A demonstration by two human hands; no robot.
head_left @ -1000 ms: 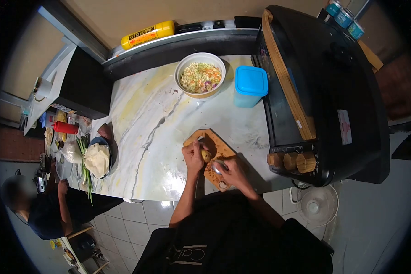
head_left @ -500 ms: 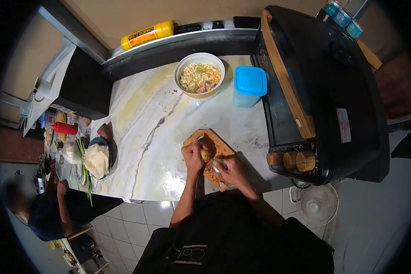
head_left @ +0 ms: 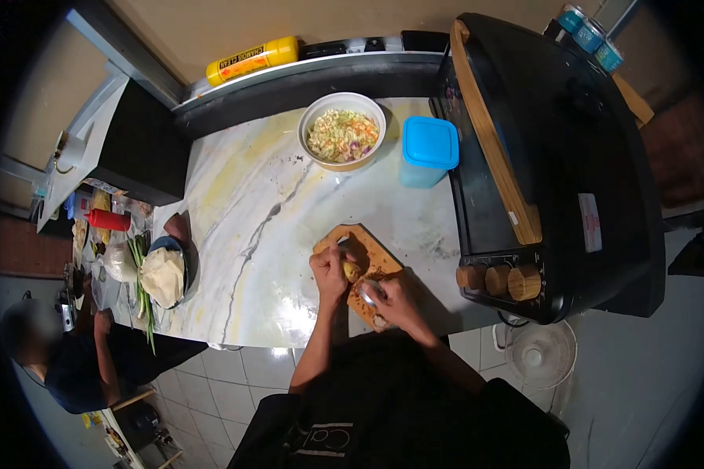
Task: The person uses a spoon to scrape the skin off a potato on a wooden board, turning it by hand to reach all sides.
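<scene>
In my left hand (head_left: 331, 270) is a partly peeled, yellowish-brown piece of ginger (head_left: 352, 272), its bare end pointing toward my right hand. My right hand (head_left: 393, 300) grips a shiny metal spoon (head_left: 370, 293), its bowl just below the ginger; the fingers cover its handle. Both hands are over a wooden cutting board (head_left: 383, 258) strewn with brown peel scraps. A small pale-brown piece (head_left: 381, 321) lies at the board's near edge, beside my right wrist.
A bowl of shredded vegetables (head_left: 341, 160) and a blue-lidded container (head_left: 430, 148) stand at the back. A black oven (head_left: 555, 156) borders the right. Spring onions (head_left: 142, 273) and a dark bowl with pale sheets (head_left: 163, 277) sit left, near another person (head_left: 74, 359).
My right hand has moved slightly down and left, and the spoon has swung away from the ginger's end. My left hand still holds the ginger in nearly the same place.
</scene>
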